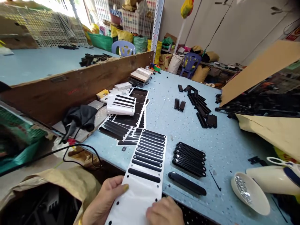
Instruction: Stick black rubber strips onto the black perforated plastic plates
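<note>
A white backing sheet point(142, 175) with several long black adhesive strips lies on the light blue table point(225, 147), hanging over its near edge. My left hand point(105, 200) grips the sheet's left edge, thumb on top. My right hand point(165, 212) rests on the sheet's lower right corner, fingers curled against it. Just right of the sheet lie a row of black textured plastic bars point(189, 158) and one smooth black bar point(187, 183).
More strip sheets point(131, 118) are stacked further back, with a white block point(121, 104) on top. Loose black parts point(199, 104) lie at mid table. A white bowl of small shiny pieces point(249, 192) and scissors point(281, 162) sit at right. A wooden partition point(77, 87) runs along the left.
</note>
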A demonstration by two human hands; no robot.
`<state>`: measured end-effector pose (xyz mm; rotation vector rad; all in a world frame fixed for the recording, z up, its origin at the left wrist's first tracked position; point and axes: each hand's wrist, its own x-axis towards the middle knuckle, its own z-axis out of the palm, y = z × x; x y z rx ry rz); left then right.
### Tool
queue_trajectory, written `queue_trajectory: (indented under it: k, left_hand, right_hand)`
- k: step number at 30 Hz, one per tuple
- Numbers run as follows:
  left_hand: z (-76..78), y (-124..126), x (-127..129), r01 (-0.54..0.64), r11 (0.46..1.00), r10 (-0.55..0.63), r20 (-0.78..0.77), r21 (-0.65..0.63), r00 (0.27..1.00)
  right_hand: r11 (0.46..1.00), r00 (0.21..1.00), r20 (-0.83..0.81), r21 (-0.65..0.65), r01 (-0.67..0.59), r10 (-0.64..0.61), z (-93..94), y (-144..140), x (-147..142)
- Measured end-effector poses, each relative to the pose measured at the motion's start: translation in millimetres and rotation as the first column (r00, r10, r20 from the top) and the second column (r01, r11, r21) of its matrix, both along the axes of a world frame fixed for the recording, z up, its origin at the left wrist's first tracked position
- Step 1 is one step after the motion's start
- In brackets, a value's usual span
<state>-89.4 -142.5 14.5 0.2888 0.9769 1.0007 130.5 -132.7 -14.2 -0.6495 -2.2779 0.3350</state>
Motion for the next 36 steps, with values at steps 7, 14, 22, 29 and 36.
queue_trajectory:
  k: [7,14,22,29,36]
  left_hand:
    - [1.2,4,5,-0.026,1.000,0.025,0.023,0.011,0.999]
    - [-4.8,18,9,0.031,0.995,-0.009,-0.233,0.093,0.972]
    - [7.1,32,12,0.149,0.972,-0.088,-0.307,0.182,0.948]
    - [13.6,40,7,0.083,0.987,-0.045,-0.258,0.136,0.965]
    - [21.1,43,4,-0.017,0.998,0.027,-0.159,0.064,0.987]
  right_hand:
    - [0.939,0.980,0.013,-0.286,0.193,-0.198,28.6,46,-46]
    - [0.881,0.987,0.089,-0.445,0.159,-0.133,14.1,49,-46]
    - [0.706,0.967,-0.156,-0.708,0.032,-0.200,30.3,63,-49]
    - [0.631,0.912,-0.256,-0.776,0.004,-0.321,34.3,64,-64]
    - [0.343,0.756,-0.348,-0.923,-0.174,-0.554,37.5,78,-64]
